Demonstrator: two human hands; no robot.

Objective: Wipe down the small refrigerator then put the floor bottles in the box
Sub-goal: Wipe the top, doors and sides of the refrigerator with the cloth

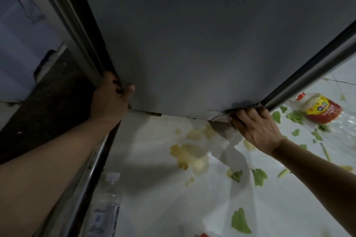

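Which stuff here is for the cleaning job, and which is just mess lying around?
For the job:
refrigerator, gripped at its bottom corners
left hand
right hand, pressing what looks like a cloth
clear bottle
red-labelled bottle

Just lying about:
green leaf scraps
yellow food bits
white floor sheet

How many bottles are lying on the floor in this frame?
2 for certain. A clear water bottle lies at bottom left beside the left arm; a red-labelled bottle lies at far right past the right hand. A red object at the bottom edge may be a third.
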